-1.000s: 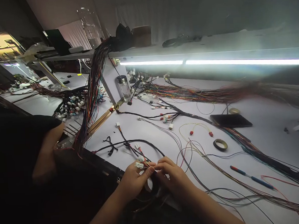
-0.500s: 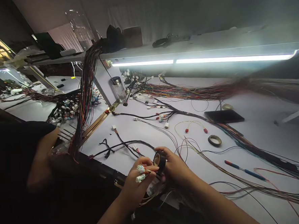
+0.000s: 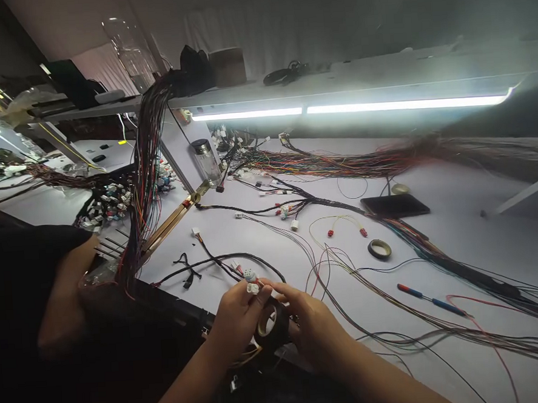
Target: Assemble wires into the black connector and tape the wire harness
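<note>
My left hand (image 3: 235, 319) is closed around wires that end in white plastic connectors (image 3: 251, 280), which poke up above its thumb. A roll of black tape (image 3: 272, 326) hangs just below the fingers, its pale core facing left. My right hand (image 3: 317, 320) grips this roll from the right, its index finger reaching across to the wires by the left thumb. The two hands meet at the table's near edge. Loose wires (image 3: 246, 356) droop beneath them. Behind lies a black-wrapped harness branch (image 3: 254, 255) with a white connector (image 3: 195, 231) at one end.
A second tape roll (image 3: 379, 249), a red-and-blue screwdriver-like tool (image 3: 432, 300) and a dark flat device (image 3: 394, 206) lie to the right. Thick wire bundles (image 3: 339, 162) cross the back. A glass jar (image 3: 206, 163) stands by the shelf post. Another person's arm (image 3: 67, 293) is at left.
The tape roll has dropped lower and turned in my right hand. The connectors in my left hand have swung upward, and the hands have drawn closer. The view has shifted slightly.
</note>
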Demonstrator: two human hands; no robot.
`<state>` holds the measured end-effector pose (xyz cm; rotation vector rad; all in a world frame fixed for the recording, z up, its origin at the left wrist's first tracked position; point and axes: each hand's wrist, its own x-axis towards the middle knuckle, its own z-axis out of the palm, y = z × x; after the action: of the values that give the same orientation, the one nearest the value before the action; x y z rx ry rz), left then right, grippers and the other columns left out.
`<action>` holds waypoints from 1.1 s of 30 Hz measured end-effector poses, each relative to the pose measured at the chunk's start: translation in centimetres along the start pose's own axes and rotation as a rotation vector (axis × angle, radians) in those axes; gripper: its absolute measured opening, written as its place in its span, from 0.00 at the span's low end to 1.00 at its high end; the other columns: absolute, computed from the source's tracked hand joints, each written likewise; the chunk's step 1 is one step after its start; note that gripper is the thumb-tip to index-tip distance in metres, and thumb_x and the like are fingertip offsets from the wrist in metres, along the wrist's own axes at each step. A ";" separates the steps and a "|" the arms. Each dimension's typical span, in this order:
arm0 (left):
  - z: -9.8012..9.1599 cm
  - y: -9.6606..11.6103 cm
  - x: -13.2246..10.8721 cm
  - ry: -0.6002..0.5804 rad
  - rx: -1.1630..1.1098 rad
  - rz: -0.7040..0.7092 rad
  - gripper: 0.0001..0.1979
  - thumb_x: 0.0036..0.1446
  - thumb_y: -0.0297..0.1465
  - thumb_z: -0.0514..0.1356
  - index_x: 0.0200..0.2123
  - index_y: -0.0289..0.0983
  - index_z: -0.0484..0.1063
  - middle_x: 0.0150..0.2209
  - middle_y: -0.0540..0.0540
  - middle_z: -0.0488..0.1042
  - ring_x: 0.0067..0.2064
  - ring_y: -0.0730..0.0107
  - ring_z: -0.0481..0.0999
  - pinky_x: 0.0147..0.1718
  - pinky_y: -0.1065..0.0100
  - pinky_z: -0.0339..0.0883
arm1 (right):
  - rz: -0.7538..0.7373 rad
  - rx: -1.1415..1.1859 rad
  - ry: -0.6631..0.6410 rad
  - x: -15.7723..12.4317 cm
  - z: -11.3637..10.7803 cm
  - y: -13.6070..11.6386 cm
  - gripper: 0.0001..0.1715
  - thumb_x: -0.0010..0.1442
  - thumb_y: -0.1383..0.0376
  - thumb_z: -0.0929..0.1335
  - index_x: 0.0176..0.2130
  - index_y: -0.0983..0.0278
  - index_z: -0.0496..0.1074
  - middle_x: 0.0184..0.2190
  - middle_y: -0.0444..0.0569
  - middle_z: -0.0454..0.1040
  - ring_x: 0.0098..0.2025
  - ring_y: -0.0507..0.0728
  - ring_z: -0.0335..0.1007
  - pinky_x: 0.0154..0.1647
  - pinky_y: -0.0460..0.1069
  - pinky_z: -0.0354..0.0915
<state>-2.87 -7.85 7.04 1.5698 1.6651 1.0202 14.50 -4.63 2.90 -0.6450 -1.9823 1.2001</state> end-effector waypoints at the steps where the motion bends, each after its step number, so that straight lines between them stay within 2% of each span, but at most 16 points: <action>1: 0.1 0.1 -0.1 0.020 -0.031 -0.035 0.12 0.61 0.39 0.57 0.36 0.39 0.77 0.31 0.49 0.77 0.33 0.66 0.76 0.34 0.69 0.68 | -0.006 -0.061 0.024 0.0 0.2 0.1 0.42 0.58 0.77 0.63 0.64 0.48 0.51 0.57 0.47 0.69 0.52 0.57 0.70 0.50 0.55 0.69; 4: 0.3 -0.3 -0.2 0.051 -0.232 -0.182 0.14 0.59 0.42 0.59 0.38 0.37 0.78 0.32 0.47 0.79 0.36 0.63 0.77 0.36 0.67 0.69 | -0.061 -0.184 0.049 -0.3 0.2 0.9 0.40 0.60 0.76 0.61 0.66 0.52 0.49 0.41 0.48 0.78 0.44 0.58 0.75 0.54 0.60 0.65; 6: 0.4 -0.7 -0.1 0.058 -0.390 -0.305 0.17 0.57 0.44 0.61 0.38 0.36 0.77 0.31 0.46 0.78 0.34 0.63 0.77 0.35 0.67 0.69 | -0.059 -0.200 0.026 -0.7 -0.1 1.5 0.36 0.61 0.74 0.63 0.64 0.53 0.53 0.34 0.45 0.79 0.37 0.57 0.76 0.49 0.59 0.68; 9: 0.5 -1.1 0.1 0.014 -0.521 -0.423 0.18 0.54 0.45 0.62 0.37 0.35 0.77 0.30 0.47 0.77 0.33 0.66 0.76 0.34 0.68 0.69 | 0.044 -0.131 -0.019 -1.0 -0.5 1.8 0.39 0.59 0.73 0.66 0.64 0.50 0.51 0.37 0.45 0.79 0.34 0.55 0.75 0.38 0.51 0.71; 11: 0.5 -1.1 0.3 -0.063 -0.556 -0.440 0.18 0.55 0.45 0.62 0.37 0.35 0.77 0.31 0.47 0.77 0.33 0.67 0.75 0.35 0.67 0.68 | 0.068 -0.110 -0.035 -1.0 -0.4 1.5 0.44 0.57 0.75 0.66 0.65 0.49 0.49 0.42 0.46 0.77 0.34 0.54 0.75 0.36 0.50 0.70; 12: 0.5 -1.1 0.4 -0.103 -0.570 -0.437 0.18 0.55 0.45 0.62 0.37 0.35 0.77 0.32 0.46 0.77 0.33 0.67 0.75 0.35 0.67 0.68 | 0.058 -0.124 -0.030 -0.9 -0.3 1.2 0.44 0.55 0.76 0.66 0.64 0.48 0.53 0.45 0.47 0.75 0.35 0.55 0.74 0.37 0.51 0.70; 14: 0.5 -1.3 0.4 -0.141 -0.576 -0.415 0.17 0.57 0.44 0.60 0.37 0.35 0.77 0.32 0.46 0.77 0.34 0.66 0.75 0.36 0.66 0.68 | 0.039 -0.127 0.004 -0.7 -0.2 0.7 0.36 0.51 0.77 0.66 0.55 0.50 0.66 0.47 0.48 0.72 0.40 0.57 0.73 0.41 0.53 0.69; 16: 0.5 -1.6 0.2 -0.087 -0.585 -0.369 0.16 0.58 0.42 0.60 0.35 0.35 0.77 0.32 0.46 0.77 0.34 0.67 0.73 0.37 0.67 0.67 | 0.098 0.041 0.040 -0.6 -0.3 0.4 0.26 0.51 0.76 0.66 0.47 0.54 0.71 0.47 0.49 0.71 0.43 0.58 0.73 0.43 0.54 0.69; 19: 0.7 -2.0 -0.3 0.023 -0.623 -0.263 0.14 0.61 0.40 0.58 0.34 0.35 0.76 0.31 0.45 0.76 0.32 0.69 0.71 0.38 0.66 0.65 | 0.418 0.545 0.013 -0.3 -0.9 0.6 0.17 0.57 0.71 0.63 0.47 0.59 0.67 0.39 0.48 0.74 0.37 0.57 0.76 0.38 0.54 0.71; 21: 0.6 -1.9 -0.3 -0.032 -0.596 -0.122 0.15 0.62 0.39 0.56 0.33 0.35 0.76 0.33 0.43 0.77 0.37 0.65 0.73 0.43 0.63 0.65 | 0.633 0.711 -0.002 0.3 -1.3 1.0 0.15 0.58 0.68 0.63 0.47 0.60 0.66 0.32 0.45 0.74 0.28 0.55 0.75 0.30 0.51 0.71; 23: 0.4 -1.4 0.1 -0.181 -0.491 0.075 0.16 0.63 0.40 0.54 0.33 0.36 0.76 0.37 0.41 0.77 0.44 0.59 0.73 0.48 0.58 0.64 | 0.715 0.661 -0.008 0.9 -1.3 1.3 0.18 0.56 0.67 0.66 0.47 0.59 0.65 0.33 0.44 0.75 0.24 0.53 0.72 0.23 0.47 0.68; 26: 0.2 -0.4 1.3 -0.362 -0.219 0.313 0.18 0.64 0.41 0.51 0.36 0.38 0.76 0.38 0.40 0.78 0.44 0.59 0.74 0.49 0.57 0.63 | 0.647 0.522 -0.023 1.2 -1.0 1.3 0.27 0.52 0.68 0.69 0.51 0.58 0.63 0.41 0.47 0.75 0.26 0.52 0.71 0.22 0.45 0.66; 29: 0.4 0.2 2.4 -0.350 0.078 0.442 0.15 0.65 0.37 0.50 0.37 0.39 0.75 0.34 0.42 0.76 0.38 0.63 0.73 0.43 0.61 0.65 | 0.418 0.498 0.005 0.1 -0.8 0.7 0.25 0.54 0.72 0.65 0.52 0.58 0.62 0.44 0.48 0.72 0.32 0.52 0.72 0.31 0.47 0.69; 31: 0.8 0.3 2.8 -0.321 0.183 0.491 0.14 0.64 0.34 0.50 0.37 0.39 0.75 0.34 0.43 0.74 0.36 0.65 0.71 0.40 0.64 0.64 | 0.254 0.424 0.003 -1.0 -0.8 0.2 0.30 0.52 0.75 0.64 0.54 0.57 0.61 0.45 0.48 0.70 0.36 0.53 0.72 0.37 0.49 0.71; 33: 1.2 0.4 3.0 -0.323 0.214 0.518 0.13 0.64 0.32 0.50 0.36 0.40 0.75 0.34 0.43 0.73 0.36 0.66 0.70 0.39 0.65 0.64 | 0.157 0.311 0.007 -1.9 -0.8 -0.1 0.36 0.50 0.77 0.65 0.55 0.54 0.60 0.46 0.47 0.68 0.38 0.53 0.72 0.39 0.50 0.72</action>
<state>-1.95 -4.70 7.00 2.2473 1.2014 0.7831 16.31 -5.56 2.61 -0.6513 -1.7134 1.5587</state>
